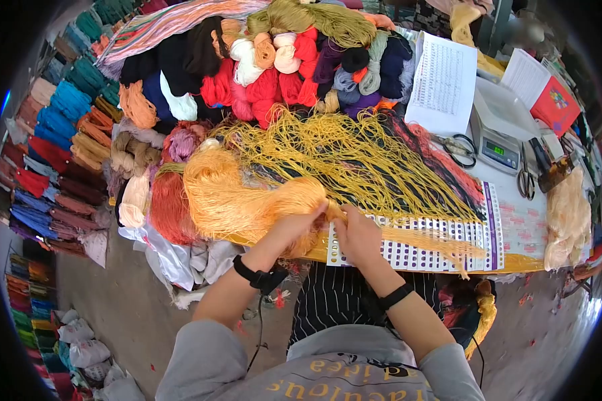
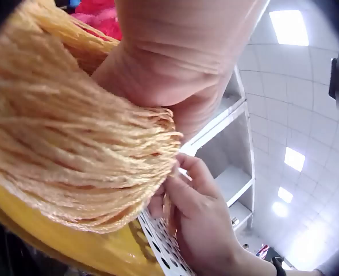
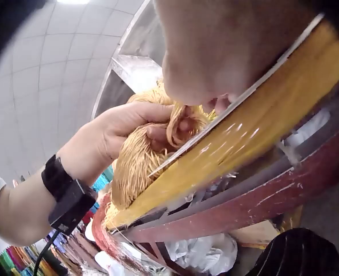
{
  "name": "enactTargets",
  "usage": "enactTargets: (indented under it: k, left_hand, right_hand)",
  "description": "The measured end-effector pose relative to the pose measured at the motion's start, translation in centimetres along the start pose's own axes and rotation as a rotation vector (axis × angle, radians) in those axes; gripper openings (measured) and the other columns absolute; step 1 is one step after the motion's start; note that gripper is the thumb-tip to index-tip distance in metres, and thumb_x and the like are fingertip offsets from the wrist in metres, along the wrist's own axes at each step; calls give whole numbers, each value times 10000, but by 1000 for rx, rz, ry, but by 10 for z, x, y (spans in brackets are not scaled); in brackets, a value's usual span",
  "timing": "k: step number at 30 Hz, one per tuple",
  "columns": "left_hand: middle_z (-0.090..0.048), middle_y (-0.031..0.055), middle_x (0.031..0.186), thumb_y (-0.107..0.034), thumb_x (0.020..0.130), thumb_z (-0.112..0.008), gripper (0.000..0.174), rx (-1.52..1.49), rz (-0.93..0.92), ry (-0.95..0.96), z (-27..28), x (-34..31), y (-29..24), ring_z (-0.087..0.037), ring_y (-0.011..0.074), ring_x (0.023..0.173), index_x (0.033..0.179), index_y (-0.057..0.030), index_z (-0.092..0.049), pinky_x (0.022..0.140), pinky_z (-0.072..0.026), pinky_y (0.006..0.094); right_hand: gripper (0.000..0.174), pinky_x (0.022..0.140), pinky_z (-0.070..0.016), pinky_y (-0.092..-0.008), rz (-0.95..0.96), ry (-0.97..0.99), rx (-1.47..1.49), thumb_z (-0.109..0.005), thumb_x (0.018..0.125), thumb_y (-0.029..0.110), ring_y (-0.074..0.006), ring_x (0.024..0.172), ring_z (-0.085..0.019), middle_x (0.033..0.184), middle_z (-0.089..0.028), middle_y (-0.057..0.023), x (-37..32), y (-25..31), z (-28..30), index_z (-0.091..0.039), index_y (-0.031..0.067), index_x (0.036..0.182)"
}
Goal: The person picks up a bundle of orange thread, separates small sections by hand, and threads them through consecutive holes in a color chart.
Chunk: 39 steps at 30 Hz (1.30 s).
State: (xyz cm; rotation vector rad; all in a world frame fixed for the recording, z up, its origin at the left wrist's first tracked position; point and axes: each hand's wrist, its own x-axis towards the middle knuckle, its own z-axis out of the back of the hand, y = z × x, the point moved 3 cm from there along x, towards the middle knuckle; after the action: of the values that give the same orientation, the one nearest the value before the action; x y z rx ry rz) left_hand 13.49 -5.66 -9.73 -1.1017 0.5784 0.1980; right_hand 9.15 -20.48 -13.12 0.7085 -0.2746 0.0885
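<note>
1. A yarn or thread workshop, or a shop's workroom — the views leave open which.
2. Hanks (image 1: pixel 67 110) in many colours hang in rows along the left.
3. Skeins (image 1: pixel 251 87) and loose yellow strands (image 1: pixel 341 150) heap the worktable (image 1: pixel 520 262).
4. Trade tools lie alongside — a digital scale (image 1: pixel 499 152), scissors (image 1: pixel 523 164), a printed chart (image 1: pixel 441 83).
5. Overhead, lit panels (image 2: pixel 289 27) in a tiled ceiling (image 2: pixel 273 109).

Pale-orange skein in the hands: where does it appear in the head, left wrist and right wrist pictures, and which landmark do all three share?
Head: the pale-orange skein lies just left of centre.
Left wrist: it fills most of the left half.
Right wrist: it is slightly left of centre, gripped by the left hand.
Shared landmark: the yellow table edge, running diagonally across the right wrist picture.
</note>
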Motion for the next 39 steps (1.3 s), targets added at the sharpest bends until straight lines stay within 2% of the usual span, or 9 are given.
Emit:
enactTargets:
  k: [7, 13, 20, 23, 26, 31, 33, 36, 39]
  left_hand:
    - [-631, 107, 918, -127, 851, -566, 149, -1232, -340, 536, 77, -12, 3, -500, 89, 608, 921, -3, -611, 576, -438, 241]
    - [-619, 44, 896, -119, 830, -621, 285, -772, -374, -442, 109, -1, 42, -500, 82, 586, 1075, 19, -576, 556, -429, 200]
    - [-620, 53, 944, -190, 873, -558, 311, -1021, -424, 33, 187, 21, 3, -474, 63, 543, 1127, -12, -564, 497, -425, 211]
    - [-625, 35, 893, -224, 880, -553, 302, -915, -366, -116, 240, 62, -5, -503, 88, 564, 1110, -31, -586, 495, -422, 230]
    - [-628, 74, 808, -273, 858, -606, 261, -25, -323, -654, 269, 74, -14, -548, 114, 614, 1015, -64, -603, 571, -448, 233]
    - [-611, 87, 828, -283, 872, -586, 303, -485, -221, -288, 233, 29, -35, -536, 134, 558, 1066, -51, -568, 513, -429, 243]
    - [-595, 113, 952, -257, 901, -542, 261, -813, -524, 228, 231, 32, -30, -453, 113, 468, 1049, -43, -553, 463, -393, 237]
    - [-560, 111, 999, -229, 916, -510, 227, -1474, -711, 576, 130, -35, -81, -421, 88, 501, 997, -22, -554, 475, -383, 226]
    - [-555, 131, 1098, -227, 900, -510, 249, -1390, -774, 691, 86, 20, -49, -440, 83, 590, 982, 4, -555, 515, -385, 216]
  right_hand:
    - [430, 639, -465, -396, 86, 0, -89, -664, 735, 321, -309, 741, -594, 842, -609, -139, 2, 7, -3, -520, 50, 1037]
    - [427, 644, -467, -391, 115, -33, -96, -666, 726, 299, -307, 743, -594, 844, -610, -138, 1, 6, -5, -522, 42, 1035]
    - [422, 650, -467, -390, 102, -25, -92, -663, 723, 292, -310, 743, -591, 852, -609, -136, 2, 5, -2, -529, 40, 1034]
    - [418, 651, -466, -395, 103, -37, -83, -665, 719, 294, -313, 744, -587, 848, -606, -137, 1, 5, -2, -531, 43, 1025]
    - [406, 693, -459, -404, 89, 10, -75, -629, 750, 311, -314, 772, -587, 853, -606, -152, 0, 7, 0, -530, 26, 1022]
    - [401, 696, -459, -408, 127, 9, -1, -623, 776, 333, -316, 798, -591, 882, -612, -141, 0, 2, 2, -551, 42, 1043]
    - [338, 676, -461, -402, 98, 18, 33, -624, 787, 305, -302, 779, -598, 852, -624, -125, -1, 3, 10, -580, 58, 1012]
    - [202, 620, -465, -386, 159, 109, 217, -628, 783, 217, -281, 694, -600, 734, -620, -96, -14, 10, 45, -615, 63, 913]
    - [155, 604, -466, -389, 318, 98, 166, -623, 779, 187, -293, 678, -596, 732, -618, -99, -35, -11, 72, -623, 68, 880]
